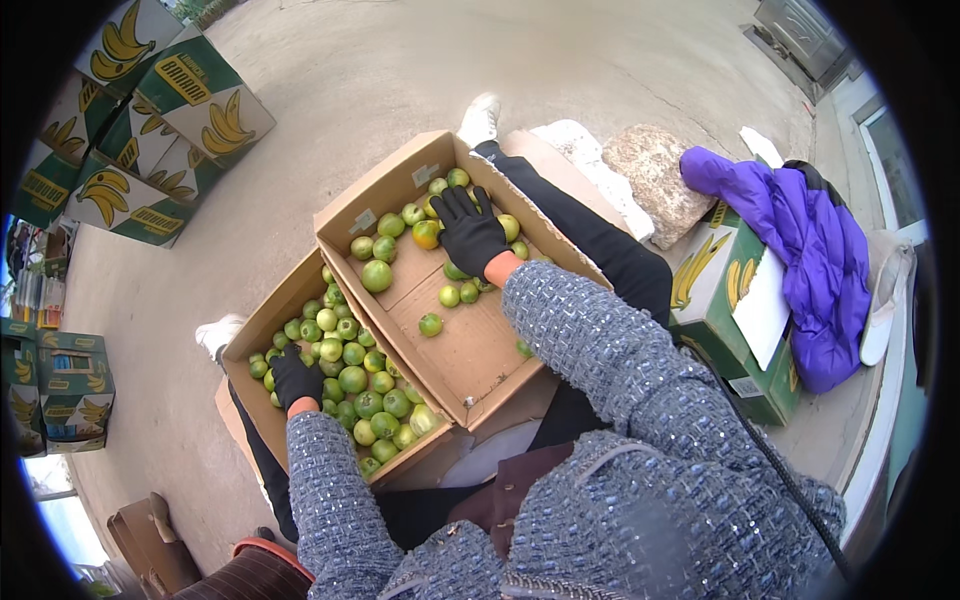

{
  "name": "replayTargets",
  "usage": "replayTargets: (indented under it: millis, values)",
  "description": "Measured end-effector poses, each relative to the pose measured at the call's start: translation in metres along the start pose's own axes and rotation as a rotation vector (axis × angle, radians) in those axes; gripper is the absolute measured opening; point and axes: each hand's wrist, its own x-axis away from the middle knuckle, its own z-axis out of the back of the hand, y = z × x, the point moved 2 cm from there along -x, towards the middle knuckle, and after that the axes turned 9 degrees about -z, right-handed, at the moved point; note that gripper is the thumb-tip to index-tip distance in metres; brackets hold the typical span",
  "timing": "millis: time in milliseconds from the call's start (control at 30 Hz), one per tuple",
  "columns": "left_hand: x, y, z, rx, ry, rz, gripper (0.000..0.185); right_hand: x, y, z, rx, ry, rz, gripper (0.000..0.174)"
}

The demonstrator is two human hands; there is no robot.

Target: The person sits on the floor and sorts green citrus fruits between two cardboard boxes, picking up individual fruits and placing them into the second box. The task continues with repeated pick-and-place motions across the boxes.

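Two open cardboard boxes stand side by side between my outstretched legs. My left hand (298,376), in a black glove, rests among the green tomatoes (367,403) that crowd the left box (264,279). Its fingertips reach down between the fruit, so whether they grip one is hidden. Palm down in the right box (480,360), my right hand (472,232) wears a black glove too and has its fingers spread over some tomatoes. Beside its fingers lies an orange-tinged tomato (425,234). Looser green tomatoes (376,276) lie across that box's floor, which shows bare cardboard towards me.
Banana cartons (206,97) are stacked at upper left, with more cartons (75,390) at far left. On the right, a purple padded jacket (795,247) drapes over a banana carton (705,277). A large stone (652,180) lies beyond my right leg.
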Motion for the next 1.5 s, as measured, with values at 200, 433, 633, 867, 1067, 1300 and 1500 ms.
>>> replayTargets:
  millis: [200, 433, 633, 867, 1067, 1300, 1500]
  values:
    - [0.009, -0.005, 0.002, 0.135, 0.088, 0.003, 0.065, -0.002, 0.002, 0.002, -0.074, -0.083, -0.038, 0.058]
    - [0.013, -0.008, 0.014, 0.104, 0.046, 0.057, 0.057, -0.006, -0.003, 0.006, -0.078, -0.032, -0.041, 0.056]
    - [0.044, -0.003, 0.031, 1.097, 0.33, -0.023, 0.039, 0.008, -0.017, 0.04, -0.454, 0.103, 0.081, 0.053]
    - [0.124, 0.109, 0.029, 1.173, 0.11, -0.462, 0.034, 0.103, -0.091, 0.139, -1.006, -0.279, 0.65, 0.055]
    - [0.14, 0.175, 0.046, 1.063, 0.305, -0.342, 0.048, 0.061, -0.073, 0.108, -0.73, -0.186, 0.342, 0.056]
    - [0.141, 0.19, 0.032, 0.366, 0.311, -0.65, 0.042, 0.009, -0.054, -0.007, -0.019, 0.067, 0.319, 0.067]
    - [0.142, 0.187, 0.039, 0.48, 0.301, -0.62, 0.038, 0.0, -0.051, -0.001, -0.055, 0.034, 0.306, 0.072]
